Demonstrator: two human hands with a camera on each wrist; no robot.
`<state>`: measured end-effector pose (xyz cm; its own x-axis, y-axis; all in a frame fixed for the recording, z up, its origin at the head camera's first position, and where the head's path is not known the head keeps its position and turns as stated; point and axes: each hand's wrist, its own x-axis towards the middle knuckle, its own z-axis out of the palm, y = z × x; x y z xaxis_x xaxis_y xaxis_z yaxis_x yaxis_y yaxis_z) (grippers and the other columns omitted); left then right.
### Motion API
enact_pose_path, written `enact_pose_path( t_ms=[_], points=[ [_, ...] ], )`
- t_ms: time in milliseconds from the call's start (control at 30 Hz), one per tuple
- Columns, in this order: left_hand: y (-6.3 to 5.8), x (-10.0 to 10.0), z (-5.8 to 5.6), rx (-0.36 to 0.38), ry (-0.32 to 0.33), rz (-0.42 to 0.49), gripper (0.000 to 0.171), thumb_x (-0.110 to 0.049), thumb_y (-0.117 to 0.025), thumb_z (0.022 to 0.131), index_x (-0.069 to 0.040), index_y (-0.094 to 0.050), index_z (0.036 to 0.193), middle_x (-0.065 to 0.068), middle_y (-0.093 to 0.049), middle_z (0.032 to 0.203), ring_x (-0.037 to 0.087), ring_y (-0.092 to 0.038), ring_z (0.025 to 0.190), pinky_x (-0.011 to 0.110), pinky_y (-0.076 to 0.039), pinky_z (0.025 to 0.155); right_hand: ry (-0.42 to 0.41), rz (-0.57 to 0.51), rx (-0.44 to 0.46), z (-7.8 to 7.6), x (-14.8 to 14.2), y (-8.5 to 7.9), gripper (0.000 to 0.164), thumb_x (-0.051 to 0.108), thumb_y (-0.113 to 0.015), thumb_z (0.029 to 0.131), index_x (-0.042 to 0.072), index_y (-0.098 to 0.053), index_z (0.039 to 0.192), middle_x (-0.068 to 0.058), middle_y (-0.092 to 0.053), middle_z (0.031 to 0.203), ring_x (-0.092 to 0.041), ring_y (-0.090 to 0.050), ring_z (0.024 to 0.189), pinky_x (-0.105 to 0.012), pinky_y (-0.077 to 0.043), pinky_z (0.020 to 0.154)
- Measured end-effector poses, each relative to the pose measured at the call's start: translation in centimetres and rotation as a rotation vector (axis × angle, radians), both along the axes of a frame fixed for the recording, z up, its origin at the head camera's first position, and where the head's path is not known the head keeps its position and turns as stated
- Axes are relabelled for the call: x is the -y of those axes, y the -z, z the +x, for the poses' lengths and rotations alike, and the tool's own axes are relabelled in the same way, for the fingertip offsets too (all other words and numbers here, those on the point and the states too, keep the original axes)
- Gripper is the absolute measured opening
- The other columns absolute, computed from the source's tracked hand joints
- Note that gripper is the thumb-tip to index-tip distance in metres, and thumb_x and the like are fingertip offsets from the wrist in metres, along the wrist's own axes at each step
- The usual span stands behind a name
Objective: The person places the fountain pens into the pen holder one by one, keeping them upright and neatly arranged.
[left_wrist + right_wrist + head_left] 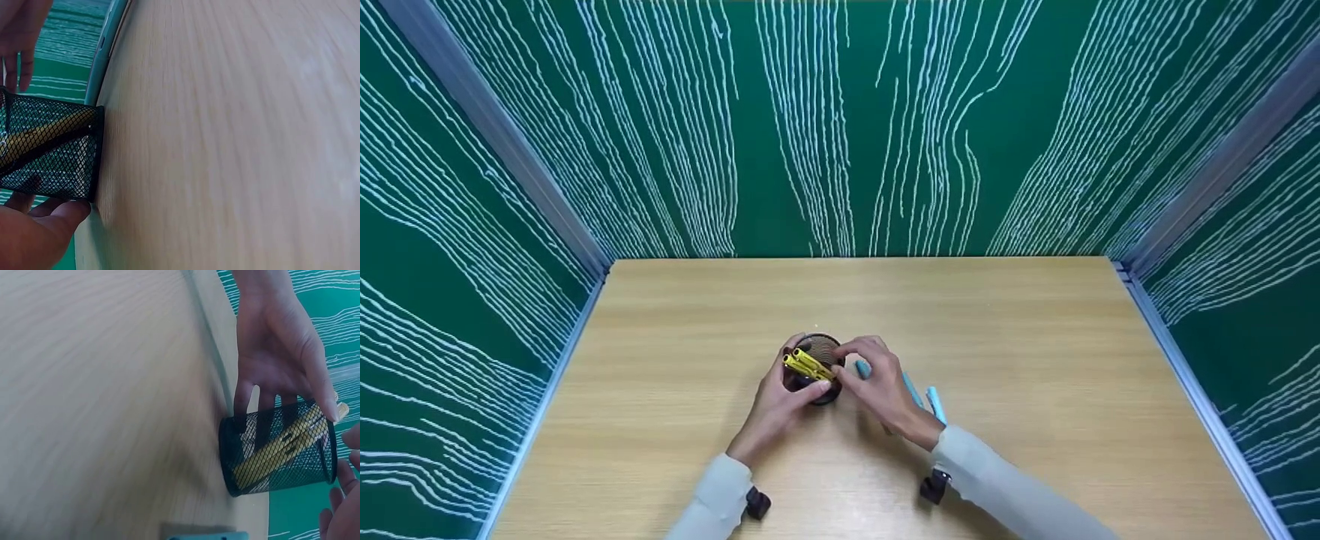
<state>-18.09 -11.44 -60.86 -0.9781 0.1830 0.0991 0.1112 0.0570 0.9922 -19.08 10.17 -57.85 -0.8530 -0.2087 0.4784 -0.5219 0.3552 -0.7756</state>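
Observation:
A round black mesh pen holder [823, 346] stands on the table with two yellow pens [808, 364] leaning in it. My left hand [776, 399] holds the holder from the left, thumb over the near rim and fingers around the far side; the right wrist view shows the thumb along the pens' upper ends. At the right side of the rim is my right hand [881, 382], its thumb and index finger bent and apart at the opening, with nothing visible between them. Light blue pens [936, 405] lie on the table beside and partly behind my right hand.
The wooden table [675, 322] is bordered by green panels [870, 150] with white wavy lines and grey metal posts. Small black wrist cameras [757, 503] sit under both sleeves. In the right wrist view, a blue pen [216, 535] lies near the holder's base.

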Motion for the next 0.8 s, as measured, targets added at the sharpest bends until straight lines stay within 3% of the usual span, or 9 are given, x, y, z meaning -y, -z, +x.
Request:
enact_pose_path(
  t_ms=[233,400,533,800],
  points=[
    [-0.1,-0.1,0.1,0.003,0.001,0.011,0.084,-0.018,-0.089,0.093,-0.021,-0.046,0.166,0.011,-0.061,0.156,0.027,-0.059,0.14,0.047,-0.04,0.123,-0.003,-0.02,-0.004,0.5,-1.6,0.2,0.022,0.004,-0.087,0.094,0.007,-0.079,0.115,0.002,-0.076,0.115,-0.022,-0.068,0.114,-0.049,-0.056,0.099],
    [-0.1,-0.1,0.2,0.01,-0.003,0.003,0.084,-0.018,-0.089,0.093,-0.022,-0.047,0.165,0.011,-0.063,0.154,0.027,-0.06,0.138,0.046,-0.04,0.122,0.009,-0.043,0.039,0.8,-2.9,0.4,0.023,0.003,-0.086,0.095,0.015,-0.08,0.114,0.003,-0.075,0.117,-0.021,-0.066,0.109,-0.041,-0.057,0.092],
    [-0.2,-0.1,0.2,0.02,-0.011,0.006,0.085,-0.017,-0.089,0.092,-0.021,-0.046,0.165,0.014,-0.063,0.153,0.026,-0.061,0.137,0.048,-0.042,0.122,0.036,-0.036,0.038,1.0,-3.8,0.4,0.028,-0.001,-0.086,0.093,0.017,-0.079,0.113,0.003,-0.075,0.115,-0.017,-0.065,0.101,-0.043,-0.059,0.087],
    [-0.3,-0.2,0.3,0.034,-0.035,-0.015,0.087,-0.02,-0.091,0.09,-0.023,-0.047,0.165,0.013,-0.063,0.152,0.026,-0.06,0.136,0.05,-0.041,0.122,0.076,-0.034,0.107,1.5,-5.3,0.5,0.029,-0.003,-0.086,0.093,0.016,-0.08,0.114,-0.001,-0.076,0.118,-0.034,-0.071,0.106,-0.052,-0.058,0.097]
  ],
)
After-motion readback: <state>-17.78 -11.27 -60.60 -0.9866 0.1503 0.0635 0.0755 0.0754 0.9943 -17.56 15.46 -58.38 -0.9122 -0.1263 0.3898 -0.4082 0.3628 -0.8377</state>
